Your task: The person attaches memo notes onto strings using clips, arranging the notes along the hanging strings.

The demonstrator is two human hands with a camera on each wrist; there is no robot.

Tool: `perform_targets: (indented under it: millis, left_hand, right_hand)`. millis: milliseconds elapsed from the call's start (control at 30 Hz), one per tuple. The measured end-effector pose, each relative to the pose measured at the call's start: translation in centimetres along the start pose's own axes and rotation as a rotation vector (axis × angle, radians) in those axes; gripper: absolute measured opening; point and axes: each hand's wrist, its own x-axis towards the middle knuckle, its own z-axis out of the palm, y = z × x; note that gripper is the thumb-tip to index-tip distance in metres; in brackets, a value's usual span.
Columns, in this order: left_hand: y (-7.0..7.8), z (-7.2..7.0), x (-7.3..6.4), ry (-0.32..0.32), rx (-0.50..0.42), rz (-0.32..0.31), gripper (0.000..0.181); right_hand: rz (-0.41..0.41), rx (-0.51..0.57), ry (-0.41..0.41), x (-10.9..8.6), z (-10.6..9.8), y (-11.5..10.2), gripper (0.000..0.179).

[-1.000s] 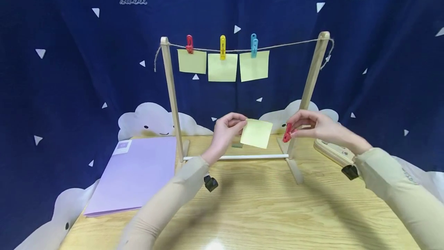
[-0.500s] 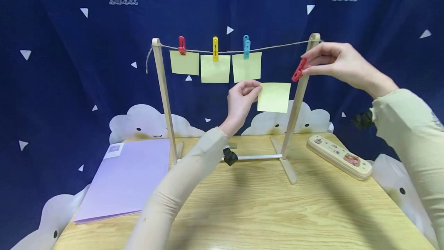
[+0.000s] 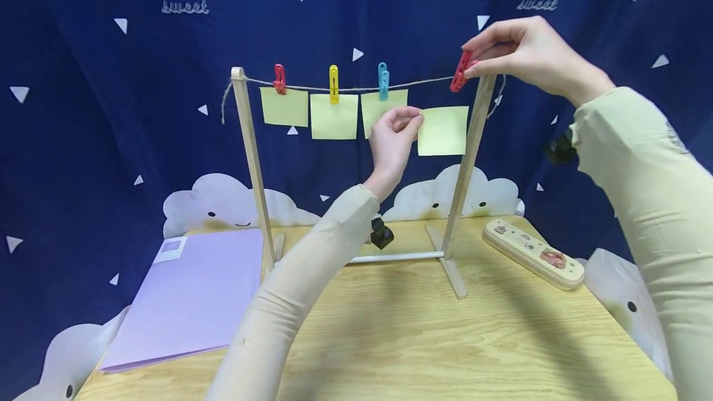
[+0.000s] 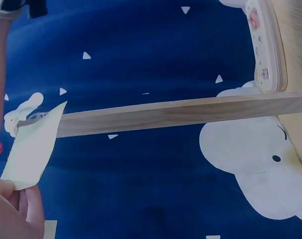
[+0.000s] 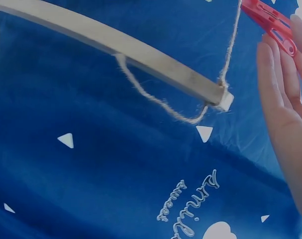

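Observation:
My left hand [image 3: 392, 141] pinches a pale yellow sticky note [image 3: 443, 132] by its upper left corner, just below the twine [image 3: 426, 81]. In the left wrist view the note [image 4: 34, 149] stands tilted between thumb and fingers. My right hand [image 3: 537, 57] pinches a red clothespin [image 3: 460, 72] by its handle end, its tip at the twine near the right post. The right wrist view shows the clothespin [image 5: 270, 22] beside the twine; whether it touches is hard to tell. Left along the line, red [image 3: 280, 79], yellow [image 3: 333, 84] and blue [image 3: 384, 82] clothespins each hold a note.
Two wooden posts, left [image 3: 252, 153] and right [image 3: 470, 163], carry the twine, with a white rod [image 3: 398, 257] low between them. A purple folder [image 3: 186, 302] lies on the table [image 3: 390, 339] at left. A cream pencil case [image 3: 533, 254] lies at right.
Both hands have risen from low between the posts. The left brought its note up beside the third hanging one; the right carried the red clothespin up to the twine.

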Motion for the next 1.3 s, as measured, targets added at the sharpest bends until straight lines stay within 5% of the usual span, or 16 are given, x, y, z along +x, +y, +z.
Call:
perform_targets:
  millis: [733, 1300]
  left_hand:
    - [0.6, 1.3, 0.2, 0.067, 0.085, 0.038, 0.011]
    - [0.8, 1.6, 0.8, 0.083, 0.123, 0.065, 0.010]
  right_hand:
    - [-0.028, -0.183, -0.057, 3.2, 0.4, -1.5, 0.034]
    - [-0.048, -0.218, -0.081, 4.4, 0.5, -1.7, 0.032]
